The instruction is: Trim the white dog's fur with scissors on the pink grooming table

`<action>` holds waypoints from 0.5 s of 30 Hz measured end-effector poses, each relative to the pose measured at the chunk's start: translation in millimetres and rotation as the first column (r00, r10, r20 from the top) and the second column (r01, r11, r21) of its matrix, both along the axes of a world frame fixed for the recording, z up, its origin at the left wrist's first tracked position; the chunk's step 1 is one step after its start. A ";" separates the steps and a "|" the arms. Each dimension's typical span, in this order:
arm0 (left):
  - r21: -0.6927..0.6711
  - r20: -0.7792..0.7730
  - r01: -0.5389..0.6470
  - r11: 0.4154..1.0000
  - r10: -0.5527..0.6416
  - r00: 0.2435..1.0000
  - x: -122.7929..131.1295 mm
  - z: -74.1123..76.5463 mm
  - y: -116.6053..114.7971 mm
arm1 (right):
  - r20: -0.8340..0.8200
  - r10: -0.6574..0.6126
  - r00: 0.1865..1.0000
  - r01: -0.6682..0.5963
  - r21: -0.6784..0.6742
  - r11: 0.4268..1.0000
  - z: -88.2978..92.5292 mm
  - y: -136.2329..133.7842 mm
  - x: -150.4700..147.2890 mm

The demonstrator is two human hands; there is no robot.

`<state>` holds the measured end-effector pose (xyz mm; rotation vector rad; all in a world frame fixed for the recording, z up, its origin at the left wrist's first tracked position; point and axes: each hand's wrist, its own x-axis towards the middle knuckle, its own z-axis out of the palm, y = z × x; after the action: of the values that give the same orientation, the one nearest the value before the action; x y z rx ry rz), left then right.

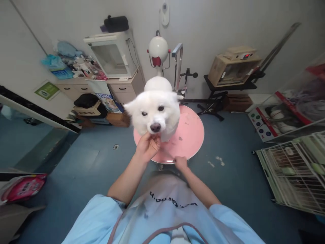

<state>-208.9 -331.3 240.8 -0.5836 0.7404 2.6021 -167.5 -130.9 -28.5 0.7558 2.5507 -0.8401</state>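
A fluffy white dog (158,117) is on the round pink table (190,135), its head facing me. Under its muzzle, my left hand (148,147) is closed with bent fingers at the chin fur. My right hand (181,163) is closed at the table's near rim, lower and to the right of the dog's head. From it a thin shiny metal tool (169,161) points left; blur hides its exact kind. A few small grey tufts lie on the pink surface. I wear a translucent apron (167,203) over blue sleeves.
Behind the dog stand a white round-headed dryer (158,47) and a metal arm post (178,64). A wire cage (294,169) is at right. Drawers (124,88) with a glass-fronted cabinet (109,57) stand back left; a wooden box (235,69) sits back right.
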 end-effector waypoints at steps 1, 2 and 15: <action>-0.024 0.012 -0.009 1.000 0.010 1.000 -0.8 0.8 -3.0 | 0.042 -0.033 0.999 0.031 0.052 0.998 5.0 25.7 -2.9; -0.045 0.021 -0.016 0.999 0.017 1.000 -1.0 0.7 -5.1 | 0.066 -0.075 0.995 0.069 0.095 0.993 9.9 55.7 -3.1; 0.022 0.054 0.041 0.999 -0.042 0.998 18.6 -18.7 34.8 | -0.213 -0.154 0.965 0.162 0.017 0.987 -30.7 46.4 23.5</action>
<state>-190.3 -296.5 222.0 -0.6241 0.6992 2.5425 -144.0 -84.5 -59.2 0.9370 2.7249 -0.9765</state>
